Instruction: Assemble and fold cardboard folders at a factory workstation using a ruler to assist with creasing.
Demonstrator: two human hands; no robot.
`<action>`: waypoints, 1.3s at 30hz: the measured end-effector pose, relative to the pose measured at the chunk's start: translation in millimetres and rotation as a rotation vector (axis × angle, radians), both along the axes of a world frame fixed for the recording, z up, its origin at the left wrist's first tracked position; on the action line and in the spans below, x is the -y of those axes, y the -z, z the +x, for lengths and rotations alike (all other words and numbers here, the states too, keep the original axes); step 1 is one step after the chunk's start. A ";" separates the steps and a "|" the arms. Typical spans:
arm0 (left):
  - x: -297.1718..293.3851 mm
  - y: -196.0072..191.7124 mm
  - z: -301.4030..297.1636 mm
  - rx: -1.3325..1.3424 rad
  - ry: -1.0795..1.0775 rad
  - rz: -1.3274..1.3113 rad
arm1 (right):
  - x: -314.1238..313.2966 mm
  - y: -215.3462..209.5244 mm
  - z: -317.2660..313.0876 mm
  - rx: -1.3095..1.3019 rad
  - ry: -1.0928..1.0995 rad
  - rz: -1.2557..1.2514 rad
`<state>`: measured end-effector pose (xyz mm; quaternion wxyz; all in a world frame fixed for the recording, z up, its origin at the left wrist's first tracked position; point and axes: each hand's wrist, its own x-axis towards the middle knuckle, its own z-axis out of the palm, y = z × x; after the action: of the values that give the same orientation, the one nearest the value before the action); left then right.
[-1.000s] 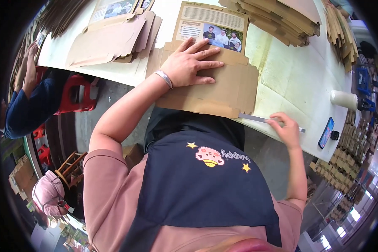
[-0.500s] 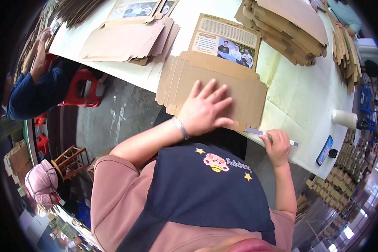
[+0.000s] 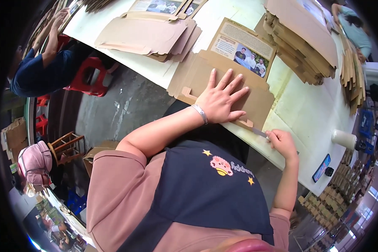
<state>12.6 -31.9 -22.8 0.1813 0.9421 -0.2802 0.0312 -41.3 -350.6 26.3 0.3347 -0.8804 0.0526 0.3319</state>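
Left hand (image 3: 219, 103), fingers splayed, lies on a flat, unassembled brown cardboard box (image 3: 258, 99); right hand (image 3: 283, 143) pinches a thin grey strip (image 3: 260, 133).

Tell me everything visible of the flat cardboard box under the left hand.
The cardboard box is brown, opened flat and creased, with two paler tabs along its near side. Its far panel carries printed text and a group photo. It lies slanted at the edge of a white table. The left hand rests spread on it; whether the nearby grey strip touches it is unclear.
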 end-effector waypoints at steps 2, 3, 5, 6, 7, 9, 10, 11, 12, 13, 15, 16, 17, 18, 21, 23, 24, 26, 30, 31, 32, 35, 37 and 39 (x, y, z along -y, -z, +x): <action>1.5 0.2 0.2 0.011 0.013 -0.006 | -3.6 -6.7 -10.6 0.129 -0.015 -0.057; 1.6 0.5 0.0 0.008 0.013 -0.003 | 2.1 -10.1 -14.4 0.137 -0.004 -0.066; 1.4 -0.7 0.0 0.016 0.039 -0.009 | 26.9 -17.0 -23.9 0.138 0.013 -0.134; 0.0 -2.5 -0.9 -0.014 0.056 0.015 | 51.0 -23.3 -30.9 0.146 0.038 -0.147; -0.2 -4.1 -4.4 -0.045 0.079 0.039 | 83.9 -31.0 -42.0 0.139 0.118 -0.130; -6.2 -13.7 -19.6 -0.039 0.131 0.042 | 120.5 -47.4 -65.1 0.132 0.216 -0.119; -9.6 -17.1 -26.6 -0.066 0.177 0.068 | 132.8 -59.8 -77.2 0.179 0.246 -0.138; -10.8 -22.6 -33.3 -0.090 0.224 0.094 | 138.9 -72.8 -87.3 0.227 0.275 -0.158; -12.1 -32.6 -40.0 -0.005 0.238 0.137 | 138.7 -80.8 -94.1 0.226 0.294 -0.166; -12.2 -40.4 -36.3 -0.004 0.257 0.132 | 136.1 -87.7 -99.7 0.257 0.337 -0.193; -15.6 -50.5 -28.5 -0.284 0.400 0.219 | 127.5 -100.5 -108.7 0.283 0.389 -0.222; -19.0 -42.5 -20.2 -0.155 0.317 0.007 | 122.9 -105.4 -111.2 0.335 0.353 -0.227; -20.3 -39.4 -5.2 -0.201 0.253 -0.063 | 119.1 -110.5 -112.7 0.388 0.314 -0.232; -23.1 -38.3 12.8 -0.005 0.247 0.069 | 116.0 -115.3 -113.4 0.388 0.318 -0.234; -38.1 -11.5 50.5 0.012 0.230 0.222 | 105.7 -116.3 -110.3 0.378 0.256 -0.310; -39.3 1.3 55.3 0.089 0.264 0.192 | 98.1 -102.0 -107.5 0.472 0.189 -0.367; -38.4 -1.0 56.1 0.078 0.281 0.203 | 87.3 -93.0 -104.1 0.473 0.190 -0.367; -39.1 -4.1 57.5 0.066 0.293 0.214 | 62.3 -78.5 -96.1 0.580 0.217 -0.362; -51.8 -12.2 65.0 0.035 0.351 0.194 | 58.3 -87.2 -85.6 0.646 0.138 -0.383; -56.0 -13.8 67.3 0.012 0.395 0.170 | 62.8 -93.5 -81.2 0.505 0.117 -0.384; -57.6 -13.5 69.1 0.009 0.385 0.168 | 68.7 -98.5 -77.5 0.363 0.097 -0.388; -56.1 -10.5 76.0 0.028 0.428 0.116 | 104.4 -79.2 -64.0 0.207 0.037 -0.384; -55.2 -11.5 74.4 0.036 0.425 0.108 | 107.5 -58.4 -52.3 0.270 0.000 -0.342; -53.9 -11.4 75.8 0.028 0.426 0.098 | 104.8 -39.9 -39.9 0.329 -0.038 -0.293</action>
<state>88.3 22.0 -11.5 0.1336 0.8688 -0.4767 -0.0085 -81.2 -455.4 66.1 0.2009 -0.9627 0.0283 0.1788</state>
